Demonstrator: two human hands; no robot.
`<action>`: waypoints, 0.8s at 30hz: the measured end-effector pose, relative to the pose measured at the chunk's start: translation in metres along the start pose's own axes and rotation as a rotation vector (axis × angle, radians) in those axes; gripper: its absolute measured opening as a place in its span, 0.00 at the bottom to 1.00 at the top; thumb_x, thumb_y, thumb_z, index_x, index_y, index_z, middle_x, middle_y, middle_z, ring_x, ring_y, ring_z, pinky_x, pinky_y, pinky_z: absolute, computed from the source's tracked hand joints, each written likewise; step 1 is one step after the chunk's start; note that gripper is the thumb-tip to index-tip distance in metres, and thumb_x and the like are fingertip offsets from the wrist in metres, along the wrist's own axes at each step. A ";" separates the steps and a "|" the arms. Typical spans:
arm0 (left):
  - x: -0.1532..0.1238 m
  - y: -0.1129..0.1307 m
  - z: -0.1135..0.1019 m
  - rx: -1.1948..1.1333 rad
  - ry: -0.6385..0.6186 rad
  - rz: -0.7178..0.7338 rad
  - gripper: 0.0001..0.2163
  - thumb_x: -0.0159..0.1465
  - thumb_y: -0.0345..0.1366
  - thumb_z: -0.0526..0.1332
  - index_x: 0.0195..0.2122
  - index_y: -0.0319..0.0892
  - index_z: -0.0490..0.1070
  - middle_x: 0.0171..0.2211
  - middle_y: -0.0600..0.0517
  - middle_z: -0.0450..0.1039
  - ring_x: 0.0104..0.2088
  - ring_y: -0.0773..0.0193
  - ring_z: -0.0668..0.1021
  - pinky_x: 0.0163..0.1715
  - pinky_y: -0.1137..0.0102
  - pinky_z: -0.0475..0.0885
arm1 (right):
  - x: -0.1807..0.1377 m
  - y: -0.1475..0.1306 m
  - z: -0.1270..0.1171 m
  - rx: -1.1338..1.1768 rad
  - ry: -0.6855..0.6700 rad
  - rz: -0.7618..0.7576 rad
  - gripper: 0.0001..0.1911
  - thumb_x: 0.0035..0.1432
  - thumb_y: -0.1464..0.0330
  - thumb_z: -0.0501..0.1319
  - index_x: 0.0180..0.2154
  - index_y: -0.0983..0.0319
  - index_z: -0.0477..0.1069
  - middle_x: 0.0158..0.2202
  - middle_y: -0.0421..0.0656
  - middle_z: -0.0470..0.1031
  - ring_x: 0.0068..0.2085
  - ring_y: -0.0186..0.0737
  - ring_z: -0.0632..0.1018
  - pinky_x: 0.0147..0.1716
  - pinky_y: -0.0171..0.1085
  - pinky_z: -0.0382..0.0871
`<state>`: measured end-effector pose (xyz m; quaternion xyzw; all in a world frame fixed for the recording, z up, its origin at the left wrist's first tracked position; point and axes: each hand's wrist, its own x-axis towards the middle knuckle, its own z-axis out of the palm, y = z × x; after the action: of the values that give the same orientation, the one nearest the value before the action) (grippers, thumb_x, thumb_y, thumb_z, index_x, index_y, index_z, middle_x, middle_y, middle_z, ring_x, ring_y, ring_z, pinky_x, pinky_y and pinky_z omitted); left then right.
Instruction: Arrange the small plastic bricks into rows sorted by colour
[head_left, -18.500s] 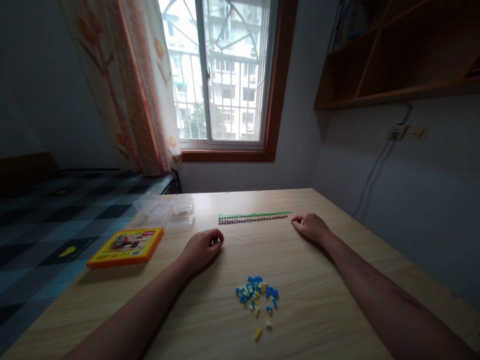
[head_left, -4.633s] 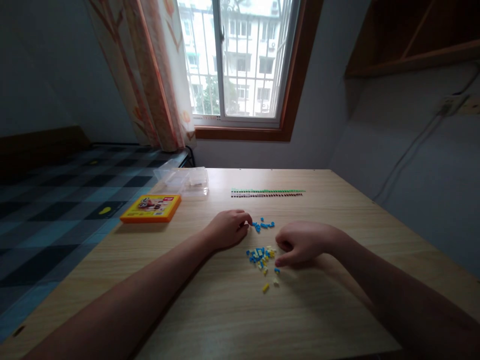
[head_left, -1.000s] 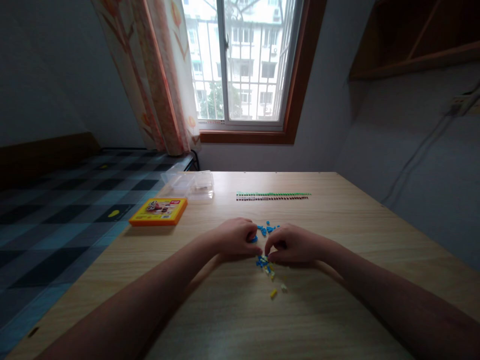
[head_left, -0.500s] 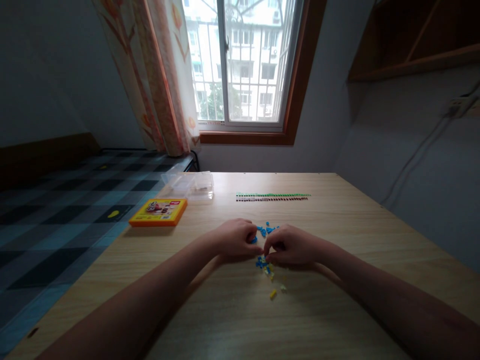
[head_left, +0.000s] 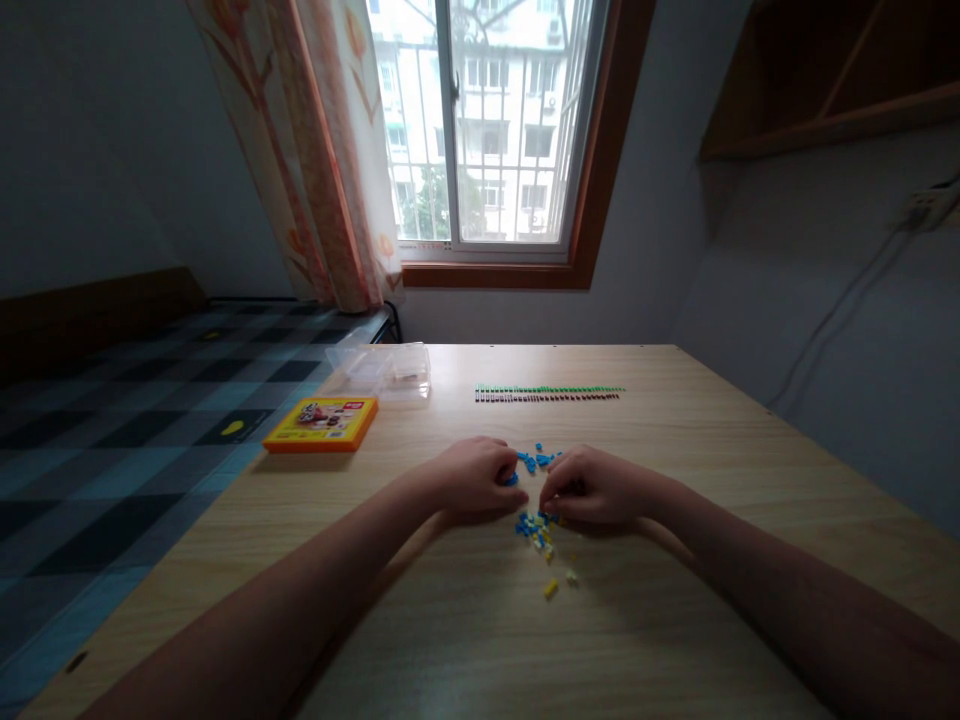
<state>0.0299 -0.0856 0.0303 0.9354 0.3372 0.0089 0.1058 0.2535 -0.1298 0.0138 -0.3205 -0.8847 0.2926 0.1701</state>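
One mixed pile (head_left: 534,526), blue and yellow

Pile sits on the table (head_left: 435,620), low between both hands, within easy fingertip reach. Left hand (head_left: 480,475): fingers curled, wrist low, blue bits (head_left: 512,480) at the fingertips. Perhaps fencing them in; cannot tell if any is gripped. Right hand (head_left: 592,485): thumb and index bent toward each other at the pile's edge, a posture suited to small pieces. Whether the tips meet or clamp anything, cannot tell. Beyond, blues (head_left: 532,464) lie apart from the yellows, seemingly divided by colour. Green row (head_left: 555,389) and brown row (head_left: 547,398) run parallel farther off, probably out of the hands' way. Box (head_left: 322,424) off left.
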 end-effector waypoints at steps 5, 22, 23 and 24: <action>-0.001 0.002 -0.004 -0.009 -0.019 0.008 0.18 0.56 0.54 0.60 0.25 0.42 0.65 0.28 0.53 0.68 0.28 0.66 0.67 0.25 0.70 0.56 | 0.000 0.001 0.001 -0.082 0.052 0.005 0.10 0.57 0.72 0.60 0.36 0.63 0.80 0.30 0.44 0.79 0.29 0.33 0.75 0.30 0.31 0.64; 0.000 0.000 0.001 0.025 -0.003 -0.014 0.15 0.56 0.50 0.59 0.26 0.43 0.67 0.29 0.53 0.69 0.29 0.65 0.69 0.26 0.71 0.57 | -0.002 0.000 0.000 0.019 0.036 -0.090 0.09 0.54 0.73 0.62 0.36 0.65 0.81 0.26 0.43 0.76 0.26 0.31 0.72 0.26 0.30 0.62; 0.000 0.000 0.000 0.020 -0.007 -0.017 0.15 0.57 0.50 0.59 0.26 0.43 0.66 0.29 0.53 0.69 0.29 0.65 0.69 0.26 0.71 0.57 | -0.001 0.000 0.000 0.010 0.040 -0.087 0.09 0.55 0.73 0.62 0.36 0.65 0.81 0.27 0.44 0.76 0.27 0.32 0.72 0.26 0.30 0.62; 0.000 0.000 0.000 0.015 -0.009 -0.020 0.15 0.57 0.50 0.59 0.27 0.43 0.66 0.30 0.53 0.69 0.30 0.65 0.69 0.26 0.71 0.57 | -0.001 0.000 0.000 -0.003 0.044 -0.083 0.10 0.55 0.74 0.62 0.36 0.65 0.81 0.28 0.44 0.77 0.27 0.32 0.73 0.27 0.30 0.62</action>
<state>0.0300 -0.0857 0.0303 0.9329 0.3459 0.0011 0.1004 0.2542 -0.1310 0.0138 -0.2903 -0.8937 0.2768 0.2010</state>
